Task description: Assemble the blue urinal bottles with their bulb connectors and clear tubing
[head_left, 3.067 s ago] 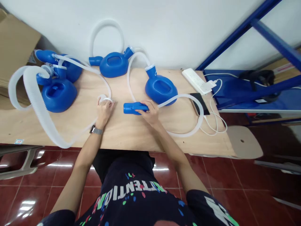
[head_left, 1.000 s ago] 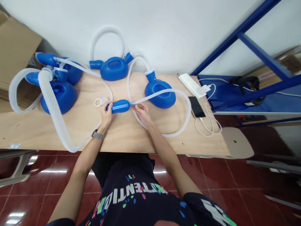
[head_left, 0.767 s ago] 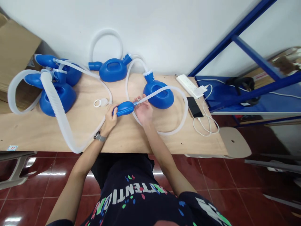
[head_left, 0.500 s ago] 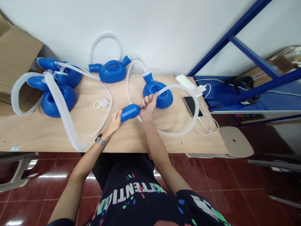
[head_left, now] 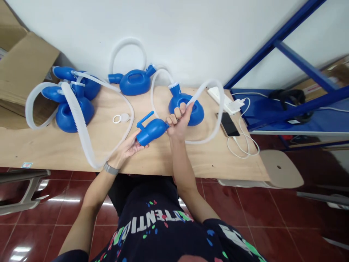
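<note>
A blue funnel-shaped piece (head_left: pixel 151 131) with a small handle hangs tilted above the wooden table (head_left: pixel 40 153). My left hand (head_left: pixel 128 147) cups its wide lower end from below, fingers curled against it. My right hand (head_left: pixel 178 122) is a fist round the clear hose (head_left: pixel 218 109) where it joins the funnel's narrow end. That hose arches up and right, then loops back over the table toward a blue flat container (head_left: pixel 191 107) behind my right hand.
More blue containers with ribbed white hoses lie at the left (head_left: pixel 72 109) and back centre (head_left: pixel 133 82). A white ring cap (head_left: pixel 121 118) lies on the table. A phone (head_left: pixel 228 124), a power strip (head_left: pixel 227 99), cables, a blue rack and a cardboard box (head_left: pixel 24 69) surround them.
Both hands have lifted the blue funnel off the table and tilted it. My right hand moved from the hose joint into a full fist grip, and the hose now arches higher.
</note>
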A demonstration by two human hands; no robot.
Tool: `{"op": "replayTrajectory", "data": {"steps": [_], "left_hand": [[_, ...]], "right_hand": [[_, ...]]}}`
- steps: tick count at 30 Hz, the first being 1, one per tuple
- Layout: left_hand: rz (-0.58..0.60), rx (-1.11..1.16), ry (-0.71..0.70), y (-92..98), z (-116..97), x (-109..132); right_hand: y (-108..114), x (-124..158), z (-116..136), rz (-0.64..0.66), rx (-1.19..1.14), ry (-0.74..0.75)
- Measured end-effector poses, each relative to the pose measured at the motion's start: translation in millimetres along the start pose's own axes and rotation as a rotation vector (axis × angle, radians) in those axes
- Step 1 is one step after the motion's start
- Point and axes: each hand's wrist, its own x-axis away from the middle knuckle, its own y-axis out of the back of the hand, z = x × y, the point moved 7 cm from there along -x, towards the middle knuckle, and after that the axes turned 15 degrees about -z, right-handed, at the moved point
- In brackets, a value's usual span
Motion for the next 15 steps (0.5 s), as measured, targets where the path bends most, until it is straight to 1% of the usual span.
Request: {"op": "replayTrajectory", "data": {"steps": [2,3,4,6,7,10,11,12,13,14,15], "left_hand": [[0.013,0.001,0.011,-1.2,0,5],[-0.004,-0.005,-0.015,-0.3,-1,7],[-0.036,-0.019,-0.073,1.9,-3,9],[-0.093,-0.080,-0.233,6.3,-11,16],[-0.089,-0.124,-0.316,6.3,-16,21],[0.039,-0.276,-0.549,-4.5,-27,38],[0.036,-0.309,-0.623,-7.4,-31,42],[-0.016,-0.331,-0.688,-8.7,-34,45],[-0.106,-0.346,-0.739,-8.8,-36,46],[-0.212,-0.351,-0.767,-8.6,-37,47],[-0.305,-0.344,-0.761,-8.7,-36,46]], "right_hand": [[-3,1,8,-0.034,0.012,0.039],[-4,2,12,-0.056,0.023,0.059],[-4,3,17,-0.072,0.034,0.078],[-4,6,26,-0.087,0.049,0.117],[-5,8,30,-0.084,0.055,0.130],[-7,20,33,-0.076,0.062,0.144],[-8,24,31,-0.074,0.071,0.133],[-10,28,27,-0.072,0.082,0.116],[-11,32,23,-0.066,0.095,0.092],[-13,34,18,-0.053,0.108,0.060],[-15,35,13,-0.036,0.118,0.025]]}}
